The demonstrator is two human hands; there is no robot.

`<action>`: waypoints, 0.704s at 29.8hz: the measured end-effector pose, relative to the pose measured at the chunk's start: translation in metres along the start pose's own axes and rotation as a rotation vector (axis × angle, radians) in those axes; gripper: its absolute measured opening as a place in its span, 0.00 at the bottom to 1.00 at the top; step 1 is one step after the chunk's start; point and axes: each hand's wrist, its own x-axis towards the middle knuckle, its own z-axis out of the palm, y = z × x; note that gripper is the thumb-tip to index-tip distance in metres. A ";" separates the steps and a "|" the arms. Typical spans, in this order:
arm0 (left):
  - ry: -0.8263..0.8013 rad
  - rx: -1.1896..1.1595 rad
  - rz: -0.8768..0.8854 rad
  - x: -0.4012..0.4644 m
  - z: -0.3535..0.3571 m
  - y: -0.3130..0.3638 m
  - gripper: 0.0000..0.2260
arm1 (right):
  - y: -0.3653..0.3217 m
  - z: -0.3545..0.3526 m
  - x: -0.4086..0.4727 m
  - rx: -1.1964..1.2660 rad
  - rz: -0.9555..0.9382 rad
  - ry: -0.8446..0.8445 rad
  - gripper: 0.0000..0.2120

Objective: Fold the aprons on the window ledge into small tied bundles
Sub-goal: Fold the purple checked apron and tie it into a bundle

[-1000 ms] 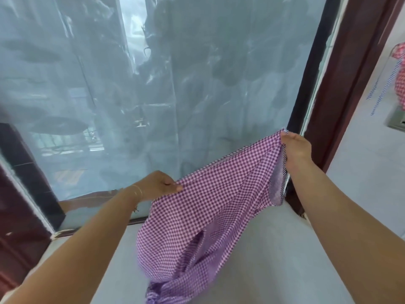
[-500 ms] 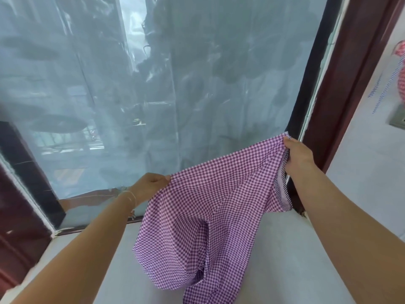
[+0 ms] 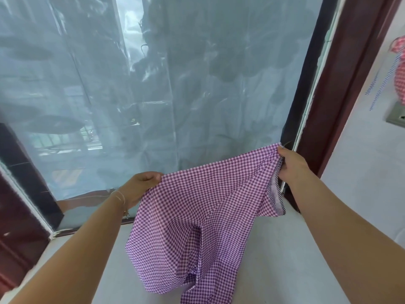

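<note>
Purple gingham apron (image 3: 197, 216) hangs mid-frame above the window ledge (image 3: 274, 260), light and floppy, so corners are the best grip. Left hand (image 3: 140, 187) and right hand (image 3: 291, 165) each pinch a top corner.

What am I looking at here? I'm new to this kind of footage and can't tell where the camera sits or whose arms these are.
There is no machine here. The camera is worn on a person's head and looks forward and down, so the two bare arms reaching in from the bottom are that person's own. The left hand and the right hand each pinch one upper corner of a purple checked apron, holding it spread out in the air in front of a window covered with a pale sheet. The apron's lower part hangs down over the pale window ledge. At the far right edge a red checked cloth with striped ties hangs by the wall.
</note>
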 end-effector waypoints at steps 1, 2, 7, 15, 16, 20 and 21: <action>0.017 0.043 -0.001 0.002 0.001 -0.001 0.11 | 0.002 0.001 -0.001 0.005 0.011 0.007 0.10; 0.055 0.137 -0.014 0.004 0.002 -0.001 0.11 | 0.004 0.001 -0.001 0.011 0.018 0.002 0.12; 0.227 0.584 -0.089 0.011 0.009 -0.003 0.10 | 0.015 0.006 -0.006 -0.031 0.036 -0.009 0.12; 0.136 0.742 0.252 -0.020 0.105 0.092 0.18 | 0.052 0.065 -0.082 -0.753 -0.432 -0.186 0.10; 0.126 0.761 0.303 -0.021 0.116 0.104 0.17 | 0.060 0.072 -0.093 -0.822 -0.517 -0.251 0.09; 0.106 0.649 0.339 -0.015 0.119 0.111 0.18 | 0.072 0.075 -0.111 -0.941 -0.695 -0.371 0.05; 0.094 0.593 0.333 -0.016 0.118 0.110 0.18 | 0.071 0.073 -0.111 -1.004 -0.730 -0.370 0.05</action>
